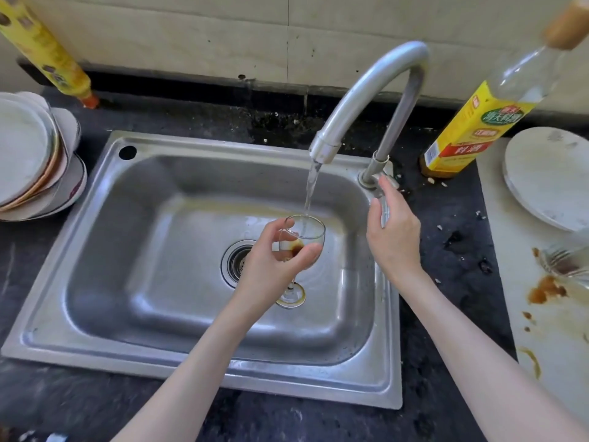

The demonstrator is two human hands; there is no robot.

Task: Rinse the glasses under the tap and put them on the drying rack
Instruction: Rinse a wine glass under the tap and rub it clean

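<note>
My left hand [274,260] grips the bowl of a small stemmed glass [307,229] and holds it upright over the steel sink [134,237], just right of the drain [237,261]. A brown stain shows inside the glass. Water streams from the curved tap [366,100] straight into the glass's mouth. My right hand [393,231] holds the tap's lever [384,207] at the sink's right rim, fingers curled round it. Another glass [570,266] lies blurred at the right edge.
A stack of plates [35,157] stands left of the sink. A bottle with a yellow label [478,122] stands behind the tap, beside a white plate [548,177] on a stained pale board [548,314]. A yellow tube [47,55] leans at the back left. No drying rack shows.
</note>
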